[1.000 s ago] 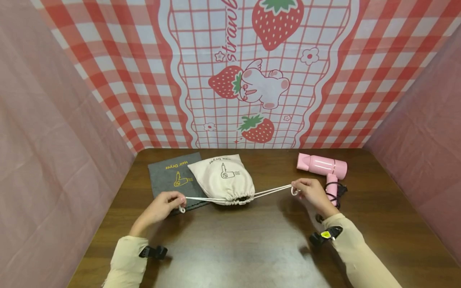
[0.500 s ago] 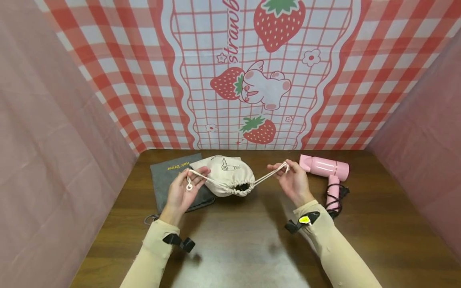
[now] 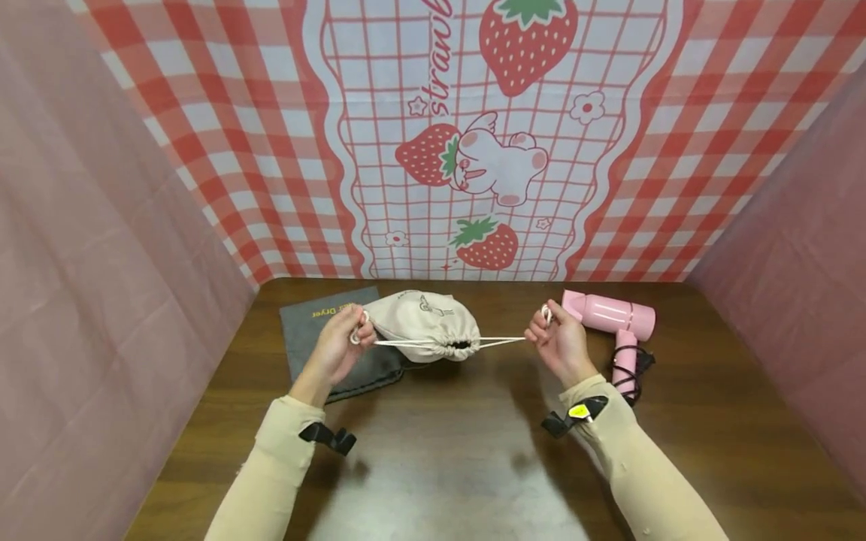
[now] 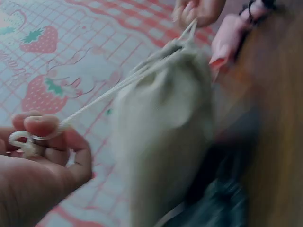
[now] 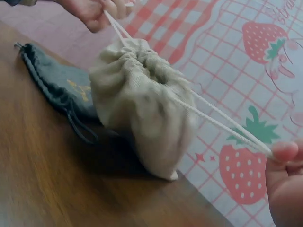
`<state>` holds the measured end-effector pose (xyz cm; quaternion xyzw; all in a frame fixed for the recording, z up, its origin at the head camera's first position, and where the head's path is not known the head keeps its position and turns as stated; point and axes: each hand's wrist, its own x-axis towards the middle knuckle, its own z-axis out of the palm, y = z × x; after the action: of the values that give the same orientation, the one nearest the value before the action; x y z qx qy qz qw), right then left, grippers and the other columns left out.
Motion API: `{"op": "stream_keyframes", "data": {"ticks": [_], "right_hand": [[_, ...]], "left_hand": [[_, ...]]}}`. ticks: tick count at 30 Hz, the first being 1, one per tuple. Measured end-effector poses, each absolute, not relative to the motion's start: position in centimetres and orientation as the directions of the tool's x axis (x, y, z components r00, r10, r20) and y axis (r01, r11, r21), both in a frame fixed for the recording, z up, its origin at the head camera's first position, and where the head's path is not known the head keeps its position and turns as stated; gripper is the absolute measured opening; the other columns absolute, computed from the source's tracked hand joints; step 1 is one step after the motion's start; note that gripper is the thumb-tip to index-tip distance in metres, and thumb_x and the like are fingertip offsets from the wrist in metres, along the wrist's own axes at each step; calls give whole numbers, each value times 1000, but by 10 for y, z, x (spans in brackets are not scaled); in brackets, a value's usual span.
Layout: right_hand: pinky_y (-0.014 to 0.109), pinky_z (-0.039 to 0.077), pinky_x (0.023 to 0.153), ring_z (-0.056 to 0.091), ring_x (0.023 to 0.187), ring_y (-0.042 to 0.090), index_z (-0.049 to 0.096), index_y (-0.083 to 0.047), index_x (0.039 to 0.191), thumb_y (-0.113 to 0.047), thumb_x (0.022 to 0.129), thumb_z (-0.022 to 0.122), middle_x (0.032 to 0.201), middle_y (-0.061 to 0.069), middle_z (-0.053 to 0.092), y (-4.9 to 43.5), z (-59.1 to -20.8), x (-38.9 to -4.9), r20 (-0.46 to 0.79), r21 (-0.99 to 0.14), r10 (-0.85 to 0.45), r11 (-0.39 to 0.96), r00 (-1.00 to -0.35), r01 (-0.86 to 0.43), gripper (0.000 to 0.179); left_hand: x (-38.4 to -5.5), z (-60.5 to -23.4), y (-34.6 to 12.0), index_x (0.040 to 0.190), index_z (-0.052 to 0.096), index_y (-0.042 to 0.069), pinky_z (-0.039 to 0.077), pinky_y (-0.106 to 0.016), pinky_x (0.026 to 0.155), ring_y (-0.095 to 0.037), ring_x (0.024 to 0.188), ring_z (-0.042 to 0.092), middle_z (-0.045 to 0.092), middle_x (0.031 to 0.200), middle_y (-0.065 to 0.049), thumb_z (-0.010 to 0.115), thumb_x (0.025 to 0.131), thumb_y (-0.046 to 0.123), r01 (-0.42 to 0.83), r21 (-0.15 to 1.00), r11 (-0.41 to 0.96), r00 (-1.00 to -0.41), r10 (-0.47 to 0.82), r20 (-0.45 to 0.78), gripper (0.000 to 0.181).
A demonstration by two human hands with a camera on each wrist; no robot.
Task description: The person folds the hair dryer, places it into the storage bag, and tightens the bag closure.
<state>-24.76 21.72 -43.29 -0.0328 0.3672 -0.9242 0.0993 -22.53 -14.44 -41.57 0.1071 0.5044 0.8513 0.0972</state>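
A cream drawstring bag [image 3: 429, 323] with a printed hair dryer hangs between my hands, its gathered mouth nearly closed around a small dark gap. My left hand [image 3: 338, 342] curls its fingers round the left drawstring [image 4: 94, 101], the looped cord end showing by the thumb. On the other side my right hand [image 3: 558, 342] grips the right drawstring [image 5: 222, 118]. Both cords run taut to the bag's mouth. In the right wrist view the bag [image 5: 142, 104] has its lower part near the table; whether it touches is unclear.
A grey drawstring pouch [image 3: 304, 353] lies flat at the left, partly behind the bag and my left hand. At the right lies a pink hair dryer [image 3: 609, 312] with a black cord round its handle. A checked strawberry cloth [image 3: 494, 150] hangs behind the wooden table [image 3: 440, 451].
My hands came inward and up, fingers loosened, then curled round the cords again. The bag's mouth opened a little at half a second ago and is now drawn narrower.
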Motion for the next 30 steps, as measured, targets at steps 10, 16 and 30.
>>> {"op": "stream_keyframes", "data": {"ticks": [10,16,30], "right_hand": [[22,33,52,28,45,9,40,-14,65,-19,107,20,57,-4,39,220,-432,-245,-189,-835,-78,-512,-979,202,46],[23,33,52,30,45,9,38,-13,70,-17,106,22,57,-4,39,219,-426,-243,-214,-863,-50,-459,-976,213,40],[24,36,52,32,44,8,38,-14,68,-12,104,25,56,-4,39,245,-422,-224,-229,-902,76,-391,-970,183,38]], "left_hand": [[-240,-395,-158,83,37,9,47,-27,64,-11,61,44,40,68,0,29,107,17,-70,991,-111,-973,229,-43,27],[-257,-382,-145,86,38,8,52,-23,59,-11,66,47,44,72,0,30,107,20,-30,988,-149,-996,89,-16,25],[-292,-368,-78,84,40,13,41,-21,64,-11,66,39,40,69,1,30,106,16,137,770,-623,-971,68,228,25]]}}
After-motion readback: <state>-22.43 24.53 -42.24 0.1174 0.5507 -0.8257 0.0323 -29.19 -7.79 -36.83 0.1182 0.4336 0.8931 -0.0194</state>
